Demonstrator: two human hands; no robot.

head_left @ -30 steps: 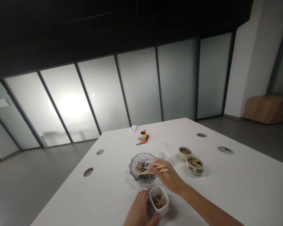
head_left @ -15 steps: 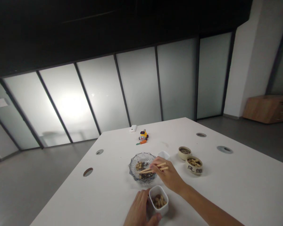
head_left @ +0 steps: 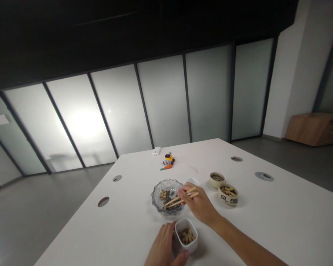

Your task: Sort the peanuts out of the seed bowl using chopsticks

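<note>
My right hand (head_left: 197,203) is closed around a pair of wooden chopsticks (head_left: 174,202), whose tips reach down into a scalloped clear glass bowl (head_left: 157,209). Inside that bowl lie peanuts (head_left: 163,194) and small dark round pieces. Whether the tips pinch anything is too small to tell. At the near side, my left hand (head_left: 164,245) has its fingers and thumb around a white square cup (head_left: 193,246), which stands on the table with unshelled peanuts (head_left: 187,236) in it. Partly behind my right hand is another white container (head_left: 193,181).
Right of the hands stand two cream bowls, one with peanuts (head_left: 228,199) and one with dark contents (head_left: 214,183). Farther back are a toy carrot (head_left: 168,167), a yellow toy vehicle (head_left: 169,159) and a white device (head_left: 157,151). The white table (head_left: 122,229) has several round holes.
The chopstick tips have dropped lower and toward the near part of the glass bowl, and the chopsticks are tilted more steeply. My left hand stays at the white cup.
</note>
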